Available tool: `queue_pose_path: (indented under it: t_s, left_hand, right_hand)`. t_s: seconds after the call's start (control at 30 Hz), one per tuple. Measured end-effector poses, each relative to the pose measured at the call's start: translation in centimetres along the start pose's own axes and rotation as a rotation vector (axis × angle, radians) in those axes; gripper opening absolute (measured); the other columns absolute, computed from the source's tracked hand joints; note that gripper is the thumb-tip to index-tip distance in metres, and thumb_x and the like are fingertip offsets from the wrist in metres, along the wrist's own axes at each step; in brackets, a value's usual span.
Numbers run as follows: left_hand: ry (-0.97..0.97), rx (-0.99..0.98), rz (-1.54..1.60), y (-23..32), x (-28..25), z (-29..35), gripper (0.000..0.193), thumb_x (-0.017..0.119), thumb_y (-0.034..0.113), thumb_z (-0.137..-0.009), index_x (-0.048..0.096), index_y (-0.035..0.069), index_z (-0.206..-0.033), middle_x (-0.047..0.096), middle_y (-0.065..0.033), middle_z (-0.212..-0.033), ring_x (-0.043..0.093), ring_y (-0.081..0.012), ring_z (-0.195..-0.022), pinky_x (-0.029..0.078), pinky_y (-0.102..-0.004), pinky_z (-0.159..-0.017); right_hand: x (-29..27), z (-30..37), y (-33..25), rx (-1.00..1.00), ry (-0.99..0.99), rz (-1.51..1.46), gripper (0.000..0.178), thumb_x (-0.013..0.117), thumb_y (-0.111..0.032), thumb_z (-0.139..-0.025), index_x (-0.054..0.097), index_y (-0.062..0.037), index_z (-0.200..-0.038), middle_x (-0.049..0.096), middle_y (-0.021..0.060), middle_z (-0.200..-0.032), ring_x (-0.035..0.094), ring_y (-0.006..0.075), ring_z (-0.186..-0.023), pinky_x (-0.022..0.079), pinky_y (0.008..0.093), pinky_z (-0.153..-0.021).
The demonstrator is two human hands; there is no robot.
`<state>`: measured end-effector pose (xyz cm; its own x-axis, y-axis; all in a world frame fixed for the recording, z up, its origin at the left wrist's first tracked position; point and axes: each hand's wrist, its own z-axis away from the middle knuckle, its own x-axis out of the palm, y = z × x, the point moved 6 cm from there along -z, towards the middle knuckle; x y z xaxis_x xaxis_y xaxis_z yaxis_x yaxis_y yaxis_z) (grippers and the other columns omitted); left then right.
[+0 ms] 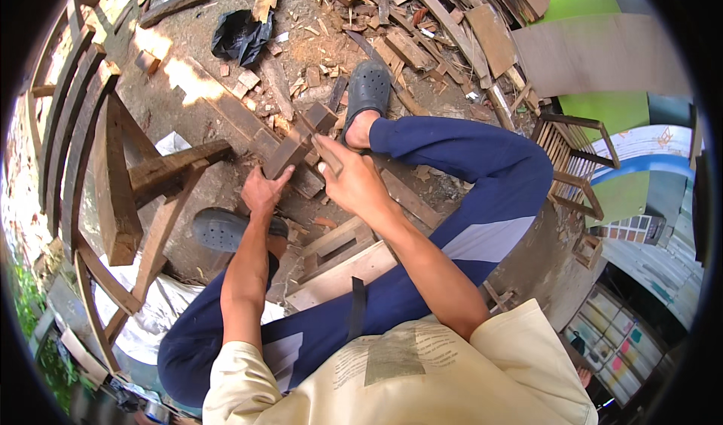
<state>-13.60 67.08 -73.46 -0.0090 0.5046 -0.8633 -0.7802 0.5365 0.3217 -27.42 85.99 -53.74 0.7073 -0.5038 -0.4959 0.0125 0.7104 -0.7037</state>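
My left hand (262, 191) grips the near end of a short, thick wooden block (288, 155), with its thumb along the side. The block is tilted, its far end close to my right shoe. Over the block, my right hand (355, 184) is closed round a narrow, flat, brownish strip (328, 156); its far end crosses the block's upper part. Whether this strip is wood or a blade I cannot tell. Under the block lies a long wooden beam (233, 112) on the dirt floor. A pale slotted wooden piece (340, 248) rests nearer my legs.
A curved wooden frame (94, 139) stands close on the left. Scrap planks (452, 30) are heaped at the far right, and a black plastic bag (241, 37) lies farther off. A slatted wooden rack (570, 161) is at the right. My shoes (369, 90) flank the work.
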Motion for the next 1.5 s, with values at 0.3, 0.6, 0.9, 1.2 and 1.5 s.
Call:
queue_pose_path:
  t_s: [0.3, 0.6, 0.9, 1.2, 1.5]
  left_hand:
    - [-0.003, -0.022, -0.029, -1.3, 1.0, -0.1, 0.112, 0.073, 0.085, -0.07, 0.065, -0.009, -0.13, 0.071, -0.028, -0.119, 0.069, -0.0422, -0.113, 0.055, -0.0505, -0.098]
    - [-0.005, -0.04, -0.012, -1.7, 0.6, 0.5, 0.101, 0.074, 0.084, -0.069, 0.069, -0.006, -0.115, 0.072, -0.0269, -0.112, 0.07, -0.0423, -0.108, 0.055, -0.0523, -0.093]
    - [-0.036, -0.022, -0.006, -1.6, 0.8, 0.6, 0.099, 0.076, 0.083, -0.069, 0.07, -0.005, -0.114, 0.073, -0.0249, -0.11, 0.071, -0.0416, -0.103, 0.057, -0.0505, -0.089]
    - [-0.022, -0.025, 0.026, -0.9, 0.4, 0.7, 0.096, 0.077, 0.081, -0.069, 0.07, -0.004, -0.112, 0.073, -0.0235, -0.109, 0.071, -0.0405, -0.105, 0.057, -0.0505, -0.091]
    - [-0.049, -0.041, 0.026, -1.6, 0.5, 0.2, 0.097, 0.075, 0.084, -0.068, 0.07, -0.003, -0.111, 0.073, -0.0222, -0.111, 0.07, -0.0391, -0.105, 0.056, -0.0505, -0.093]
  right_hand:
    - [-3.0, 7.9, -1.4, -0.091, -0.014, 0.092, 0.058, 0.067, -0.012, -0.096, 0.052, -0.0118, -0.152, 0.07, 0.0303, -0.091, 0.069, 0.0494, -0.08, 0.057, 0.052, -0.072]
    - [-4.5, 11.4, -1.3, -0.196, 0.029, 0.047, 0.06, 0.066, -0.008, -0.096, 0.053, -0.0165, -0.153, 0.067, 0.0292, -0.127, 0.07, 0.0471, -0.097, 0.06, 0.0451, -0.086]
    - [0.7, 1.9, 0.5, 0.107, -0.163, 0.197, 0.061, 0.067, -0.009, -0.094, 0.052, -0.0169, -0.153, 0.072, 0.0306, -0.104, 0.071, 0.0486, -0.085, 0.059, 0.0527, -0.075]
    - [-0.6, 2.8, 1.2, -0.001, -0.035, 0.093, 0.053, 0.066, -0.01, -0.097, 0.058, -0.0156, -0.149, 0.069, 0.0279, -0.123, 0.068, 0.0479, -0.104, 0.059, 0.0465, -0.084]
    - [-4.1, 11.1, 0.0, -0.204, 0.058, 0.087, 0.067, 0.069, 0.0, -0.088, 0.054, -0.0134, -0.152, 0.073, 0.0228, -0.12, 0.073, 0.0426, -0.1, 0.061, 0.0468, -0.082]
